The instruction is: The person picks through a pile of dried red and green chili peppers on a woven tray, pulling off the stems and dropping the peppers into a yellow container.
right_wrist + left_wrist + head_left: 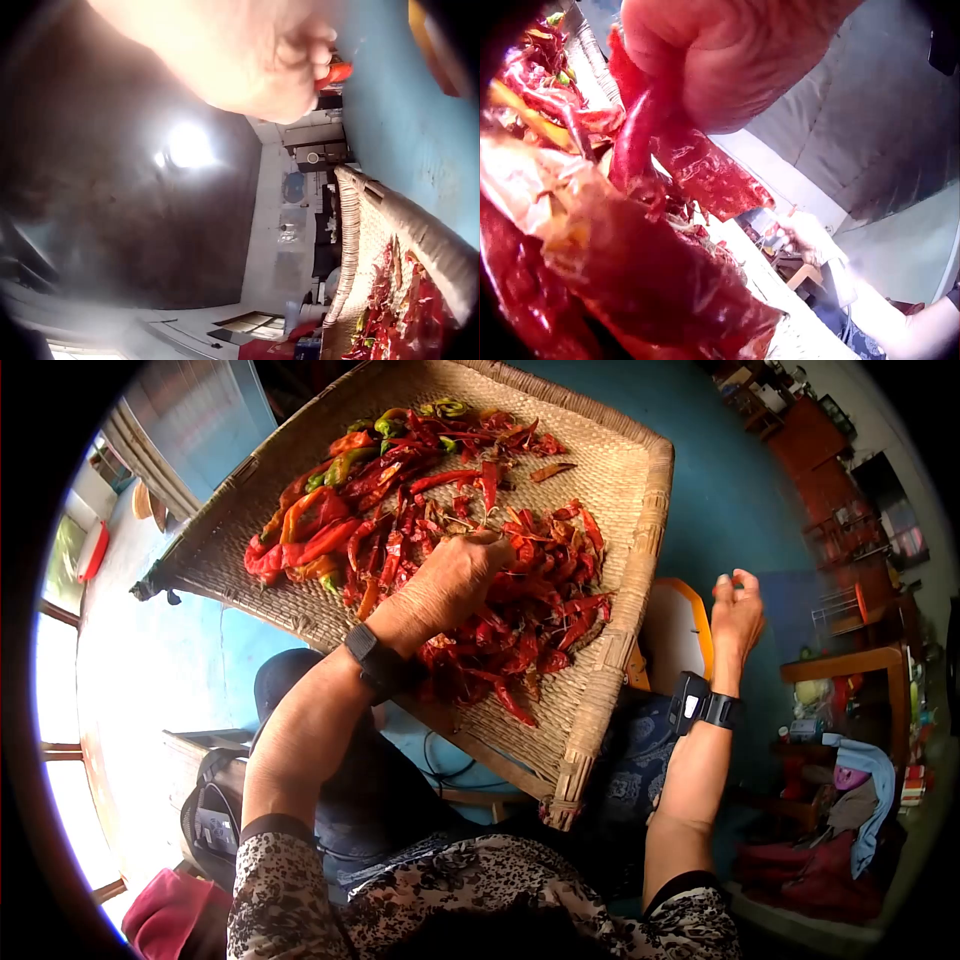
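My left hand (455,580) reaches over the middle of a woven tray (625,460) heaped with dried red chilies (540,575). In the left wrist view its bent fingers pinch a glossy red chili (634,142), and a broad dried chili piece (712,176) shows just below them. Another large wrinkled chili (630,262) fills the foreground. My right hand (738,615) is raised beyond the tray's right edge, its fingers bent. Something orange-red (337,75) shows beside its fingertips in the right wrist view; I cannot tell whether the hand holds it.
Larger red, orange and green peppers (320,525) lie at the tray's left. A white container with an orange rim (705,625) stands by the tray's right side. Shelves with cloths (865,800) are farther right, and a black bag (210,810) sits at the left.
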Demonstrator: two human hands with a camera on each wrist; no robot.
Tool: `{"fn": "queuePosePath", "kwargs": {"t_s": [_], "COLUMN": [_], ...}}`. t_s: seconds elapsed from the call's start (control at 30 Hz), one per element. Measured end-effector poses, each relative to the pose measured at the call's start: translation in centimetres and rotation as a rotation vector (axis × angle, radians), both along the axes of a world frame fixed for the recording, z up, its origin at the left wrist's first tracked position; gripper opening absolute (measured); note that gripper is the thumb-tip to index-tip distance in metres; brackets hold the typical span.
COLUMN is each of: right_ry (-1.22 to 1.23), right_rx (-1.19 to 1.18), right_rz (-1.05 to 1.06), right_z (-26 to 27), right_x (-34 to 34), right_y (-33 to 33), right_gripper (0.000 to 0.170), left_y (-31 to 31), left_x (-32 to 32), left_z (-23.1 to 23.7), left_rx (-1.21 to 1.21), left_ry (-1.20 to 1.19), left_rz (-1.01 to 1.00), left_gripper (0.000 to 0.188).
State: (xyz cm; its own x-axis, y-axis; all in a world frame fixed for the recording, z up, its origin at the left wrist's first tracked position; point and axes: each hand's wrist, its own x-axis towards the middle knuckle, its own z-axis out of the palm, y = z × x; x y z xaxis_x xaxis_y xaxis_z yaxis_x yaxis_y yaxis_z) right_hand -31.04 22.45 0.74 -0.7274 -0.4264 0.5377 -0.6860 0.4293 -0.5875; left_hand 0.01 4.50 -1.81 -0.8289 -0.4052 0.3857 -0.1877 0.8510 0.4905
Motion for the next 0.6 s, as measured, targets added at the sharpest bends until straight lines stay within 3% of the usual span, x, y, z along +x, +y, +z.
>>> {"fn": "queuePosePath", "kwargs": {"t_s": [0.07,0.13,0.17,0.23,0.3,0.33,0.37,0.43,0.47,0.53,0.6], "right_ry": [0.051,-0.003,-0.155,-0.310,-0.468,-0.532,-0.451,-0.541,-0.470,-0.481,-0.507], "right_rx": [0.283,0.099,-0.038,0.083,0.154,0.111,0.100,0.289,0.186,0.225,0.260], "right_rz": [-0.049,0.310,0.558,0.824,1.002,1.166,1.194,1.166,1.194,1.191,1.144], "right_z": [-0.1,-0.8,-1.5,-0.1,-0.6,-1.5,-1.4,-1.2,-1.6,-1.0,-0.4], "right_x": [1.1,2.6,4.1,9.5,13.3,14.5,15.9,17.1,17.6,17.6,17.6], "right_y": [-0.4,-2.0,-3.3,-5.1,-6.5,-7.5,-8.0,-8.5,-8.8,-8.7,-8.3], "right_gripper": [0.031,0.035,0.029,0.032,0.041,0.046,0.041,0.030,0.021,0.019,0.015], "left_y": [-0.1,0.5,0.7,1.0,1.1,1.2,1.4,1.4,1.4,1.3,1.7], "left_x": [0.1,-0.3,-0.4,-0.8,-1.5,-1.5,-1.6,-1.7,-1.8,-1.6,-1.1], "left_z": [0.4,0.6,0.7,0.9,1.2,1.5,1.6,1.5,1.4,1.5,2.2], "left_rx": [-0.025,0.075,0.074,0.258,0.145,0.331,0.517,0.519,0.627,0.800,0.822], "left_ry": [0.036,0.236,0.237,0.419,0.540,0.551,0.561,0.582,0.601,0.610,0.589], "left_rz": [0.001,-0.014,-0.009,-0.013,0.011,0.057,0.105,0.078,0.047,-0.016,0.006], "left_gripper": [0.018,0.015,0.015,0.014,0.012,0.012,0.012,0.013,0.014,0.017,0.018]}}
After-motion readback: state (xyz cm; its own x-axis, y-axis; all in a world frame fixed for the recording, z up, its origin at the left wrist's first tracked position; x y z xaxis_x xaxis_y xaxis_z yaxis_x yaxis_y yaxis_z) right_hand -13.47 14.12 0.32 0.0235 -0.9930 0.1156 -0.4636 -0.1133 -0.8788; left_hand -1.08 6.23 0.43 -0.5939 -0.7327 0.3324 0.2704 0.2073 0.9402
